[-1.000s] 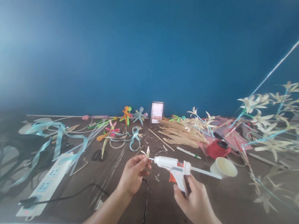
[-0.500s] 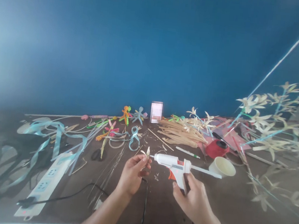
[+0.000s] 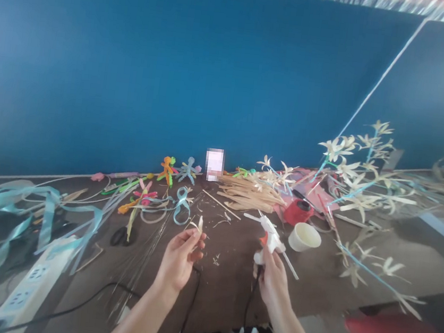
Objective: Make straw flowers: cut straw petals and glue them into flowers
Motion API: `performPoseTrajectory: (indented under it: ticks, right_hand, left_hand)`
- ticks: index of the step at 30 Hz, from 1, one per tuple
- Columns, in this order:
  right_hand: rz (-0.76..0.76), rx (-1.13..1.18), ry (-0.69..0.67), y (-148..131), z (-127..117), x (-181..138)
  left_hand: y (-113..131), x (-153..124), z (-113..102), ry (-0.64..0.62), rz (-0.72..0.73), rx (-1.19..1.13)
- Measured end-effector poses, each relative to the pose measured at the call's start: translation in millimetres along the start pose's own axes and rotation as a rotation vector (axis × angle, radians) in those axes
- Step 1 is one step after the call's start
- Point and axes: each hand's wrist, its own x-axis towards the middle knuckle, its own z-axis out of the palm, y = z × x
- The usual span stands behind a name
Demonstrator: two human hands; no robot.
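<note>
Between the pinched fingertips of my left hand is a small cream-coloured flower, its petals sticking up above the fingers. My right hand is closed around the handle of a white glue gun with an orange trigger. The gun is tilted, its nozzle pointing away toward the wall, and a glue stick pokes out of its rear end. A gap of bare tabletop separates the gun from the flower. Just right of the gun stands a pale paper cup.
A power strip and light blue ribbon lie on the left, with scissors nearer the middle. Dried husk strips lie at the back beside a red tape roll. Stems of cream flowers spread over the right side.
The glue gun's nozzle has come away from the flower; my right hand has moved right and turned the gun to point away. My left hand still pinches the flower. The view has shifted right.
</note>
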Motion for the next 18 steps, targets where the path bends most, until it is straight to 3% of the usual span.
performPoseTrajectory:
  ticks: [7,14,18]
  right_hand:
    - [0.075,0.161,0.011,1.7,9.9,27.0]
    - [0.161,0.159,-0.164,-12.5,-8.4,15.1]
    - [0.229,0.086,-0.176,-21.6,-24.5,1.9]
  left_hand:
    - [-3.6,-3.9,5.1,-0.034,-0.026,0.009]
    - [-5.6,-3.4,6.6,-0.038,-0.053,0.03]
    - [-6.2,-5.1,9.6,-0.051,-0.065,-0.011]
